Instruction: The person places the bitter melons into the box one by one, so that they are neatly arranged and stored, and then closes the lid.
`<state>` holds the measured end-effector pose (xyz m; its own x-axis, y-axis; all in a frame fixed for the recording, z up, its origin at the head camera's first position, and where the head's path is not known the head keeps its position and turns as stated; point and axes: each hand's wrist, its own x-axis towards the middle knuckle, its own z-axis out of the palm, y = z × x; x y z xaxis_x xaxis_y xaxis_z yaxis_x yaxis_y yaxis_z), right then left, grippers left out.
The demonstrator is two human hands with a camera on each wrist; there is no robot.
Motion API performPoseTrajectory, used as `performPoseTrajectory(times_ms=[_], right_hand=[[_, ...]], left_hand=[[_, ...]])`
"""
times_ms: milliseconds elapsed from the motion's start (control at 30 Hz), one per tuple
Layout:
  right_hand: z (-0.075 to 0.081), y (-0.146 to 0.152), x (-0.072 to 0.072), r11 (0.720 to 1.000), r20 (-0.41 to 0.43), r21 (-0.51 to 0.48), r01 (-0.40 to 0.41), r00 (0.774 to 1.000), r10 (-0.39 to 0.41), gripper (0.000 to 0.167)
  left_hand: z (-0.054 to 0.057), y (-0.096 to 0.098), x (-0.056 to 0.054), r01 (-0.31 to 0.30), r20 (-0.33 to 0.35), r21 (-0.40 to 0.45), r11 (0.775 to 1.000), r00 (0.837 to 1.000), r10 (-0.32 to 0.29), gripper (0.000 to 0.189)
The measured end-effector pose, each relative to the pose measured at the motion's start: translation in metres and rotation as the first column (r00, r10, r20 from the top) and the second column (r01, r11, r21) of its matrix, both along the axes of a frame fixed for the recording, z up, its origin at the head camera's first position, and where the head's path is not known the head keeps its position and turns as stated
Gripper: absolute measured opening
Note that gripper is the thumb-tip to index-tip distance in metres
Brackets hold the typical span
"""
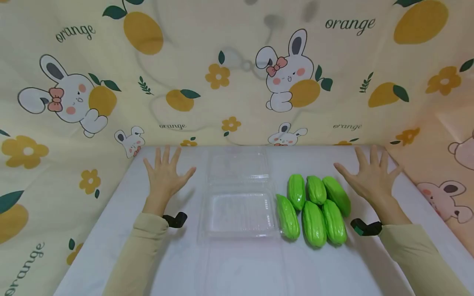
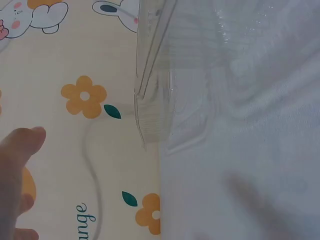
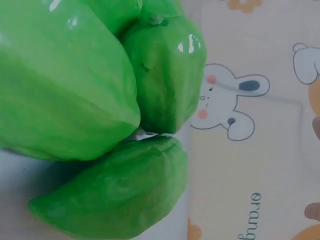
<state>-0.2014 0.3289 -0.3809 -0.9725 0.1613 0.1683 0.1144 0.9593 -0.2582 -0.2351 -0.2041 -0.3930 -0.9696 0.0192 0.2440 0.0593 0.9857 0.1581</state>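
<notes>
A clear plastic clamshell box lies on the white table with its hinged lid folded back toward the far side. Several glossy green, ribbed gourd-like fruits lie grouped in two rows just right of the box. To the left of the box, my left hand is held with its fingers spread, holding nothing. My right hand, also spread and holding nothing, is nearest the far right fruit. The clear box's edge shows in the left wrist view; the right wrist view shows green fruits up close.
A cream cloth printed with rabbits and oranges hangs behind the table and down its left side. Pinkish cloth hangs on the right. Dark wrist devices sit at both sleeve cuffs. White table surface extends in front of the box.
</notes>
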Motion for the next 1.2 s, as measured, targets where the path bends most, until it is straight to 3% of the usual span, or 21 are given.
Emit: performPoseTrajectory(times_ms=[233, 400, 567, 667, 867, 1100, 1200], right_hand=[[0.001, 0.001, 0.007, 1.000, -0.015, -0.008, -0.012, 1.000, 0.012, 0.094], [0.004, 0.001, 0.013, 0.999, -0.046, -0.032, -0.042, 0.998, 0.041, 0.089], [0.006, 0.000, 0.021, 0.993, -0.094, -0.060, -0.101, 0.991, 0.095, 0.081], [0.006, 0.001, 0.027, 0.985, -0.104, -0.096, -0.140, 0.986, 0.130, 0.076], [0.001, -0.001, 0.035, 0.964, -0.086, -0.157, -0.213, 0.976, 0.202, 0.068], [-0.007, -0.004, 0.039, 0.945, -0.111, -0.195, -0.264, 0.963, 0.246, 0.057], [-0.011, -0.007, 0.040, 0.935, -0.117, -0.228, -0.270, 0.961, 0.249, 0.052]], left_hand=[[0.002, 0.004, 0.007, 0.017, -0.039, -0.014, 1.000, 0.999, -0.018, 0.080], [0.004, 0.007, 0.014, 0.051, -0.054, 0.030, 0.998, 0.997, -0.049, 0.070], [0.002, 0.008, 0.023, 0.167, -0.116, 0.097, 0.981, 0.981, -0.156, 0.058], [-0.001, 0.008, 0.029, 0.268, -0.142, 0.203, 0.942, 0.960, -0.242, 0.052], [-0.007, 0.006, 0.045, 0.386, -0.128, 0.436, 0.813, 0.921, -0.369, 0.046], [-0.015, 0.006, 0.061, 0.431, -0.125, 0.537, 0.725, 0.891, -0.437, 0.044], [-0.021, 0.004, 0.064, 0.415, -0.074, 0.580, 0.701, 0.884, -0.461, 0.045]])
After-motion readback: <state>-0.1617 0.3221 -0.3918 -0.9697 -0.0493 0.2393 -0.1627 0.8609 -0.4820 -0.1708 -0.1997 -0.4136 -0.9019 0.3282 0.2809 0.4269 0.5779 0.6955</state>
